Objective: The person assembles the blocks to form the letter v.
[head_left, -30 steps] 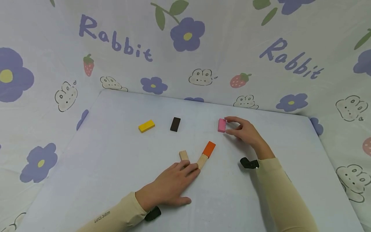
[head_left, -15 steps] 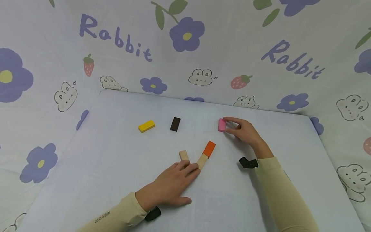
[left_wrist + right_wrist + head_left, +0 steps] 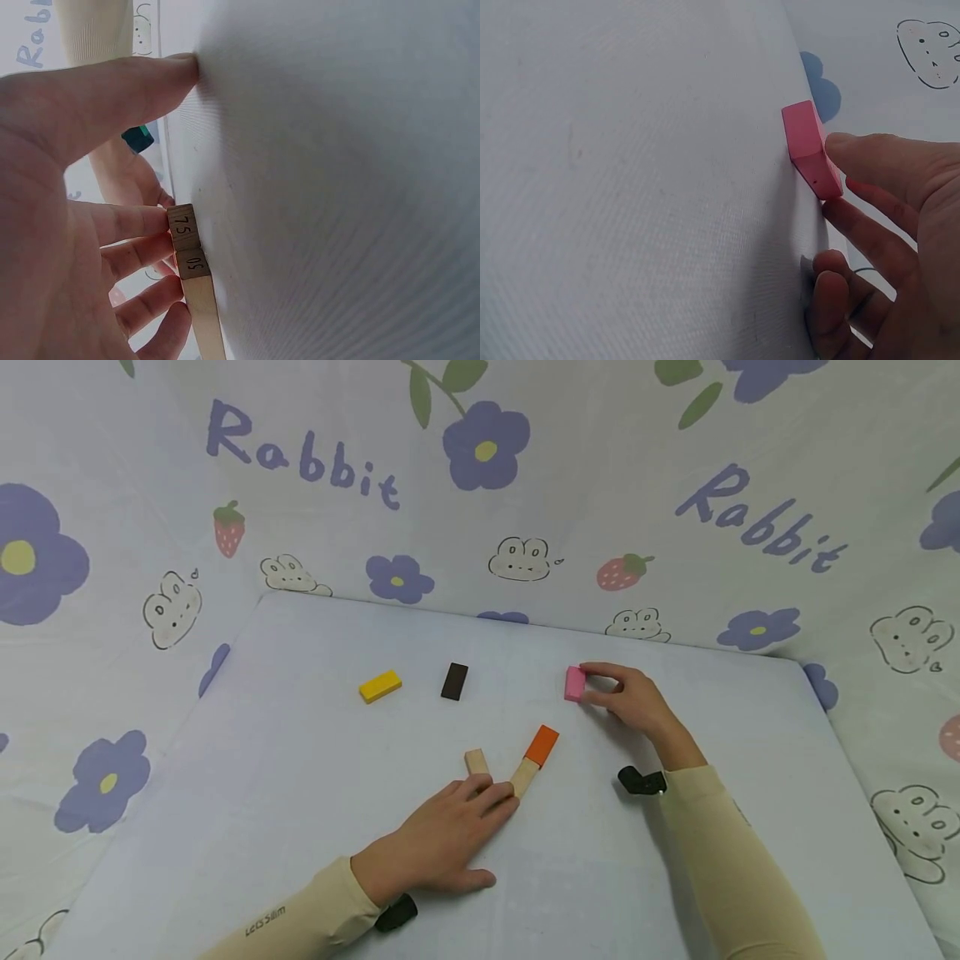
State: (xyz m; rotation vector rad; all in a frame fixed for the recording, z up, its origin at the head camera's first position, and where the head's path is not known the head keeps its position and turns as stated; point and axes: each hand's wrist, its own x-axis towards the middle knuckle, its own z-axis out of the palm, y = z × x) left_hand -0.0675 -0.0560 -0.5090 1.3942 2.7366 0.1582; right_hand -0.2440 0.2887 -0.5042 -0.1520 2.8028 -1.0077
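Note:
My left hand (image 3: 442, 839) lies with spread, fairly straight fingers resting on plain wooden blocks in the middle of the table. One wooden block (image 3: 476, 762) shows beyond the fingertips, and another wooden block (image 3: 524, 778) slants away to the right. An orange block (image 3: 542, 746) touches that one's far end. In the left wrist view, the fingertips touch dark-looking block ends with printed digits (image 3: 184, 225); the thumb is apart from them. Farther back, my right hand (image 3: 633, 697) pinches a pink block (image 3: 574, 684) between thumb and forefinger. The right wrist view shows both fingertips at the pink block (image 3: 810, 146).
A yellow block (image 3: 380, 686) and a dark brown block (image 3: 453, 682) lie apart on the white table (image 3: 300, 793), toward the back left. Behind the table hangs a rabbit-and-flower patterned cloth (image 3: 570, 468). Black wrist devices (image 3: 641, 781) sit by both sleeves.
My right forefinger and thumb have closed in slightly on the pink block. My left hand and the blocks stay where they were.

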